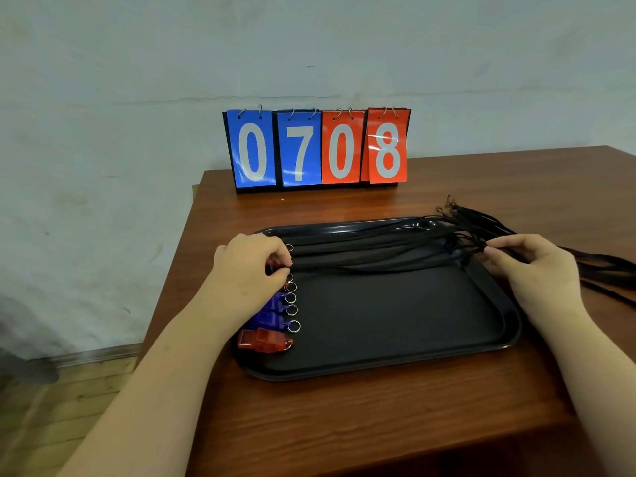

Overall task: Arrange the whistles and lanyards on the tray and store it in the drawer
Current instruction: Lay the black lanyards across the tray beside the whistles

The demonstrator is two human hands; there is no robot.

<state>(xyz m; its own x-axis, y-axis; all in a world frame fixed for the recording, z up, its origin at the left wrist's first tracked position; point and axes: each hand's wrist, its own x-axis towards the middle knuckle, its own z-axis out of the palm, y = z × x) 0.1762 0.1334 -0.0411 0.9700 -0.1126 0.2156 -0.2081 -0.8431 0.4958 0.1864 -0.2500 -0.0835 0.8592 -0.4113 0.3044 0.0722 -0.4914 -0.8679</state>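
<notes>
Pinching a lanyard (pixel 378 267) across the tray (pixel 378 370): left grip (pixel 253 270) by whistles (pixel 265 340), right grip (pixel 530 266) past rim.

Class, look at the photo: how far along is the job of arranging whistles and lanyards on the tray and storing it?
Done: whistles line the left edge of the tray, with several lanyards stretched across it. In hand: left hand and right hand pinch one cord taut. Left: lanyard ends trail off the right rim, and the tray is on the table, not stored.
</notes>
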